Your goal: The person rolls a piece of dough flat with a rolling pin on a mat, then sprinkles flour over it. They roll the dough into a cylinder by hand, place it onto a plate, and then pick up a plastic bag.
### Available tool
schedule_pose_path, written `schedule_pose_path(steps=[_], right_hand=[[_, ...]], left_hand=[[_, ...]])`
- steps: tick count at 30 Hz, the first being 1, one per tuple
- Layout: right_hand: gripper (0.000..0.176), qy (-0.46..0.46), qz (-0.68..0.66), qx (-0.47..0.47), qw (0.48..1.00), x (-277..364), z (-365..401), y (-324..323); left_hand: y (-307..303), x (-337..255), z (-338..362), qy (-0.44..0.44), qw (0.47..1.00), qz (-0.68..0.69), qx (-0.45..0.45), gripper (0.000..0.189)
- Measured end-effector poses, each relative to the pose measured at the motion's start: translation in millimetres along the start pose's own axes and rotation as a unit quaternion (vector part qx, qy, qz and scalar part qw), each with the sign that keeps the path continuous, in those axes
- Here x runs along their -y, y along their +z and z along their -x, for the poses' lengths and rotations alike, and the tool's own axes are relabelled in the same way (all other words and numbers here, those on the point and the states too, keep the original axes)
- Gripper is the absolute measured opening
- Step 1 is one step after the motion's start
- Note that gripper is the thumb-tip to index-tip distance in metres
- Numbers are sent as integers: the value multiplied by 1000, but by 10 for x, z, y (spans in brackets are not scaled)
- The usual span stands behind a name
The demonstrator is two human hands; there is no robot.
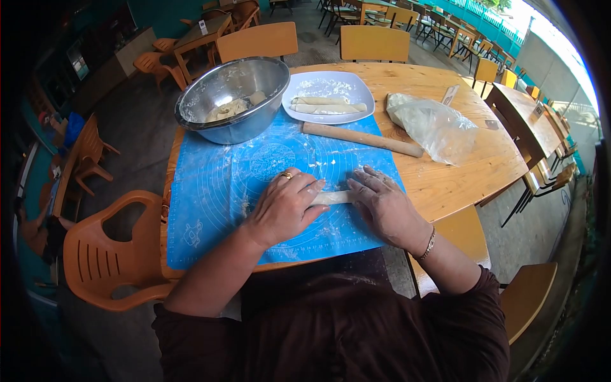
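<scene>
A pale, floury dough roll [333,198] lies across the blue baking mat [210,184] between my hands. My left hand [287,205] is closed around its left end, thumb toward me and fingers on the far side. At the right end, my right hand [388,207] curves over the dough, which disappears beneath the palm. Flour coats the fingers of both hands. Beyond them, a wooden rolling pin [363,139] rests at a slant, partly on the mat. Two similar finished rolls [328,106] sit on a floured white plate [350,79].
A large steel bowl [245,130] with dough pieces [227,110] stands at the back left. To the right is a plastic bag [433,124] of white flour-like stuff, beside a small table sign [450,94]. An orange chair [118,251] stands by the wooden table's [458,181] left side.
</scene>
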State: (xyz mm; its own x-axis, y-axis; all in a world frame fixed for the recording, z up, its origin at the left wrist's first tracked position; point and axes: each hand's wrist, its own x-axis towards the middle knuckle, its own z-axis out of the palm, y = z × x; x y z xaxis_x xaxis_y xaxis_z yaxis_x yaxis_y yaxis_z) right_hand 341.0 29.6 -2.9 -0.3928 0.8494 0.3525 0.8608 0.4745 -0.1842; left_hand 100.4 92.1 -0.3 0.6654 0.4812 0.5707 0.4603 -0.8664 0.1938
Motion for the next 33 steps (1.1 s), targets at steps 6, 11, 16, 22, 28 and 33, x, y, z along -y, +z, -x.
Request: schedule_pose_path(steps=[6, 11, 16, 22, 28, 33], right_hand=[[43, -14, -91, 10, 996, 135, -168, 142], [28, -36, -48, -25, 998, -4, -144, 65], [40, -55, 29, -55, 997, 124, -122, 131], [48, -80, -19, -7, 997, 340, -103, 233], [49, -78, 21, -8, 997, 259, -105, 282], [41, -71, 25, -11, 997, 93, -22, 223]], left_hand=[[112, 57, -10, 11, 996, 49, 74, 31], [24, 145, 30, -51, 992, 99, 52, 17], [19, 116, 8, -49, 995, 44, 74, 13], [31, 61, 56, -48, 997, -20, 53, 19], [165, -179, 82, -15, 998, -25, 55, 57], [142, -148, 155, -41, 985, -59, 159, 63]])
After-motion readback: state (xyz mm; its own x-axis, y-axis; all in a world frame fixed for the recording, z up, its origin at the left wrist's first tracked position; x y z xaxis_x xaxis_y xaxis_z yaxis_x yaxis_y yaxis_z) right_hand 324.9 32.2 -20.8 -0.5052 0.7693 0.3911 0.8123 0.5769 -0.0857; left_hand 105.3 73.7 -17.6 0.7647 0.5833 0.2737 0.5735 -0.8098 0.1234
